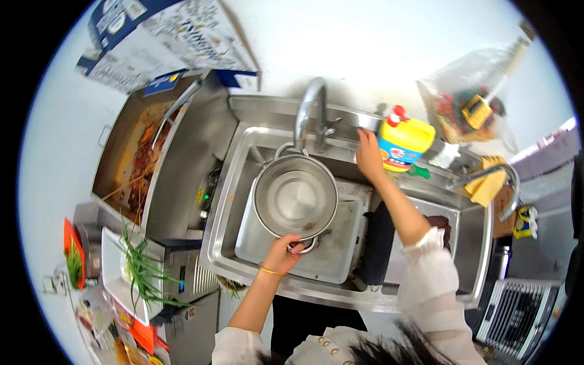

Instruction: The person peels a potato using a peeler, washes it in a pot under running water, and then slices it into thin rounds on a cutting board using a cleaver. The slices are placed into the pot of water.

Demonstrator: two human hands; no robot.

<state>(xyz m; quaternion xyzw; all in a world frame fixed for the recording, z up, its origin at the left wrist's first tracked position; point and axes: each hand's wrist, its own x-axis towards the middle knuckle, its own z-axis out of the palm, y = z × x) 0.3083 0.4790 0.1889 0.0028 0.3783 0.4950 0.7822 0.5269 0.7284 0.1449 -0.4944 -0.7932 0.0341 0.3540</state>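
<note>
My left hand (283,255) grips the near loop handle of a round stainless steel pot (295,196), tilted under the curved chrome faucet (303,109) above the left sink basin. The far handle of the pot lies by the spout. My right hand (368,153) reaches to the back ledge of the sink, left of a yellow detergent jug (406,143) with a red cap. Its fingertips are near a small shiny item that is too blurred to name, and whether they hold it cannot be told. Below the pot, a pale rectangular tray (337,255) rests in the basin.
A dark cloth (376,246) hangs over the divider between the basins. At the left stands a steel container of reddish food (146,159), with green onions (146,269) in a white bin nearer me. A second faucet (513,182) and a yellow cloth (486,182) are at the right.
</note>
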